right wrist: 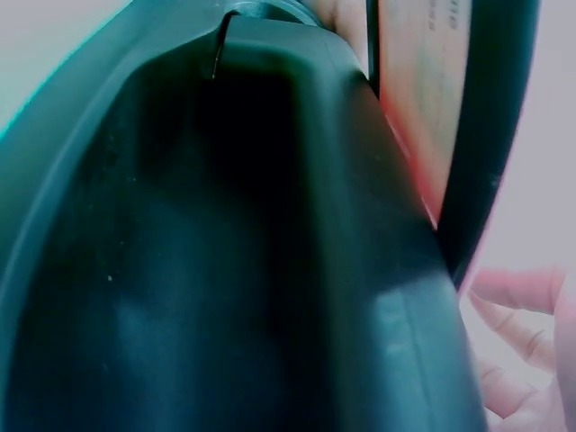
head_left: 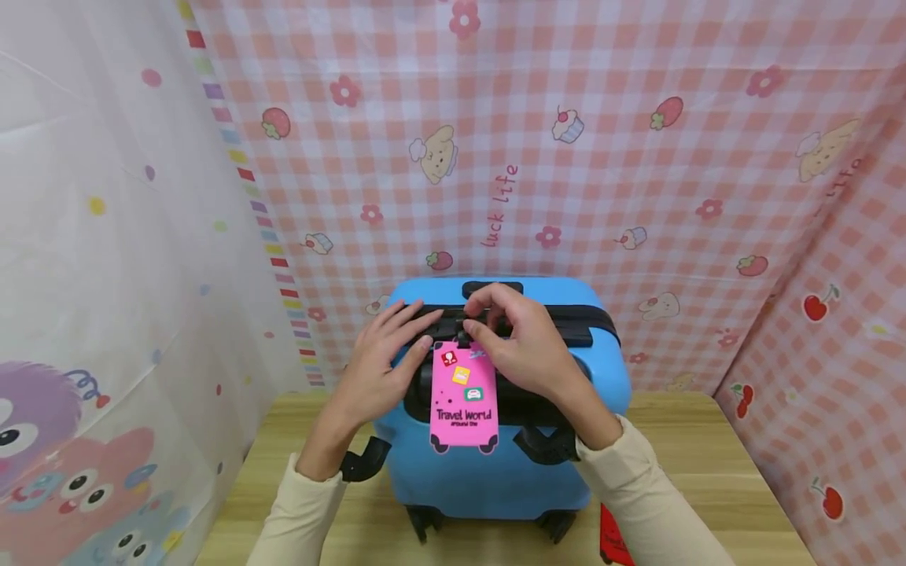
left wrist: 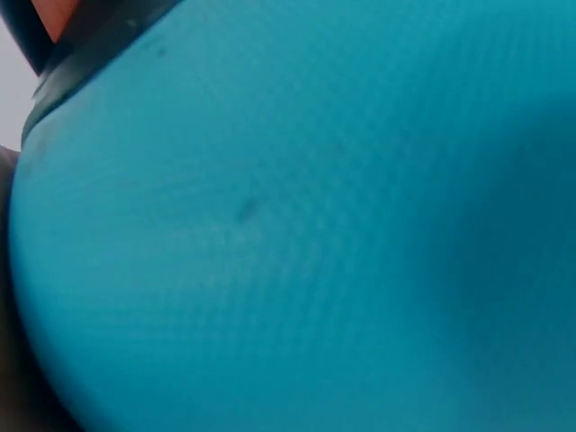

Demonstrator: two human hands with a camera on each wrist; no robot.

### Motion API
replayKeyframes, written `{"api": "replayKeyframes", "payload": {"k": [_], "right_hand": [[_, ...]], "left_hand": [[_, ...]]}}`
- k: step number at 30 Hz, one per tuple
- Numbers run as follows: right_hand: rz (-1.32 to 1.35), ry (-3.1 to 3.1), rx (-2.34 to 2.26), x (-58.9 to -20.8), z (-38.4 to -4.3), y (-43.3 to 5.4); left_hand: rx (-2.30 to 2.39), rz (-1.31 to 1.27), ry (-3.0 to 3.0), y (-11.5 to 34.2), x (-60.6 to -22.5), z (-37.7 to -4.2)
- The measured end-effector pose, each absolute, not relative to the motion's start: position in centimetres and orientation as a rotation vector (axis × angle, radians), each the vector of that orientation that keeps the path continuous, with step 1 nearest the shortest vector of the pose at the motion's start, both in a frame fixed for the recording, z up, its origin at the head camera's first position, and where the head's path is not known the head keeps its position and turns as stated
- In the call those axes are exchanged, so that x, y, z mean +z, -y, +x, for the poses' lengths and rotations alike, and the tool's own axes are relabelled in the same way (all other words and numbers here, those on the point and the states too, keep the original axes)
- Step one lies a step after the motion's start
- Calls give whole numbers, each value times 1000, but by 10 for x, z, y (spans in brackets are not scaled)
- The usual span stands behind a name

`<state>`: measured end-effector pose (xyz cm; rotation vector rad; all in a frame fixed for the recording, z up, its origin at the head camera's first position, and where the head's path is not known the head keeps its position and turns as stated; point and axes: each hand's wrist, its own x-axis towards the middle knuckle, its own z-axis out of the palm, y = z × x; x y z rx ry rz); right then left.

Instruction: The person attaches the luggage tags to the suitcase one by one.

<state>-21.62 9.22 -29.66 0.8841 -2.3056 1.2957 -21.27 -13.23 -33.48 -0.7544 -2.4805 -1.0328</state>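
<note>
A light-blue suitcase [head_left: 488, 487] stands upright, its black side handle [head_left: 531, 397] facing me. A pink luggage tag [head_left: 463, 401] printed "Travel World" hangs down the front by a short black strap [head_left: 463, 336]. My right hand [head_left: 527, 342] pinches this strap between thumb and index finger at the suitcase's top. On the left, my left hand [head_left: 378, 362] rests on the top edge with fingers extended, thumb close to the tag's upper left corner. In the right wrist view the tag's back [right wrist: 423, 90] shows beside the black handle. Blue shell fills the left wrist view.
A red luggage tag [head_left: 614, 538] lies on the wooden table [head_left: 694, 456], partly behind my right sleeve. Checked cloth [head_left: 602, 181] hangs close behind the suitcase, with a pale curtain [head_left: 141, 236] on the left.
</note>
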Motion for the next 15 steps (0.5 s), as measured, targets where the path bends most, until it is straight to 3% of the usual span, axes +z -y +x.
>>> {"api": "replayKeyframes", "payload": {"k": [15], "right_hand": [[755, 2286, 1208, -299, -208, -128]], "left_hand": [[-1004, -735, 2483, 131, -339, -212]]}}
